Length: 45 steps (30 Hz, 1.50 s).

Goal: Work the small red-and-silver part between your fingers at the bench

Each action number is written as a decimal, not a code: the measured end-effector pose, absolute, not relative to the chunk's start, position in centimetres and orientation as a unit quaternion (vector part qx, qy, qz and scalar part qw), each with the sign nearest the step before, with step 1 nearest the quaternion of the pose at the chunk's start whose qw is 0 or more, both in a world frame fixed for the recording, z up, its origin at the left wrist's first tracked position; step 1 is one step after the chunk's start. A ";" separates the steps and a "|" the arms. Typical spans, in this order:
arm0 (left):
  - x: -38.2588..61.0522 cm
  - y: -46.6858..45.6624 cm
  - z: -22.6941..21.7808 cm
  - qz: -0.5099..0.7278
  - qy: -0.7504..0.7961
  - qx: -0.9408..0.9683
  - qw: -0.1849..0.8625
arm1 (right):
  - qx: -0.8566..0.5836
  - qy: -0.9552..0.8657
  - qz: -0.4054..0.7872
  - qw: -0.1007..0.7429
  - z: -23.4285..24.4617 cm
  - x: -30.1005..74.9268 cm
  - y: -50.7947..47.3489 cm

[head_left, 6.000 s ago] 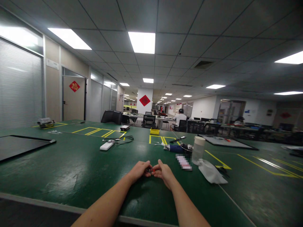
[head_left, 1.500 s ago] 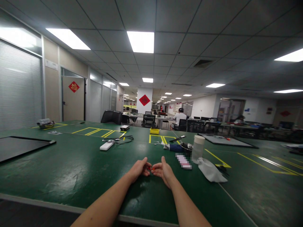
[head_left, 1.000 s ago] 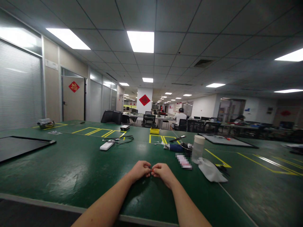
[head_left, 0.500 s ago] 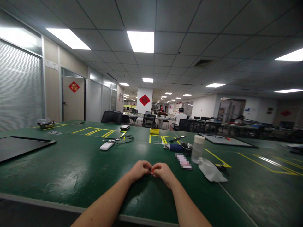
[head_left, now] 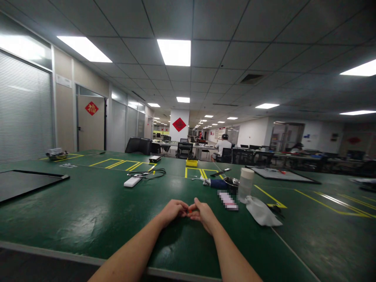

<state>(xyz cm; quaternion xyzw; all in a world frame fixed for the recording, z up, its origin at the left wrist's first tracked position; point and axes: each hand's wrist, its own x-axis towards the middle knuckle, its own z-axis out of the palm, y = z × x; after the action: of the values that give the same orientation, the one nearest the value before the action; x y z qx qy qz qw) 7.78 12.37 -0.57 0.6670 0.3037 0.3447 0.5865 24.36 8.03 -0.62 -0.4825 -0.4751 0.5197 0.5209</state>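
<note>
My left hand and my right hand meet just above the green table, near its front edge. Between their fingertips shows a small orange-red piece, too small to name. The left fingers are closed at the piece in what looks like a pinch, partly hidden. On the right, the thumb is lifted away from the fingers, which lie stretched out behind and under the piece.
A pixelated flat pink item, a clear bottle, a white pouch, a blue roll and a metal bowl are on the right. Further left lies a white power strip with black cable. A person sits far back.
My right thumb has risen off the orange-red piece and the right fingers have spread. The left hand has stayed almost where it was, its fingers slightly shifted.
</note>
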 end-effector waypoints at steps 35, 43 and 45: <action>7.8 12.2 -0.6 0.336 0.315 0.709 0.534 | -0.484 -0.530 0.486 0.499 -1.2 24.4 8.3; 7.9 12.2 -0.9 0.354 0.305 0.714 0.521 | -0.464 -0.549 0.471 0.512 -1.2 24.3 8.1; 7.9 12.3 -1.0 0.363 0.311 0.711 0.516 | -0.457 -0.548 0.475 0.514 -1.2 24.3 8.1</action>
<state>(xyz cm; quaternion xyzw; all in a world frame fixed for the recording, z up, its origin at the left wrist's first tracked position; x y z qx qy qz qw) 7.91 12.31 -1.03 0.7109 0.3109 0.3628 0.5161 24.28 8.10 -1.22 -0.4569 -0.5484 0.4753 0.5145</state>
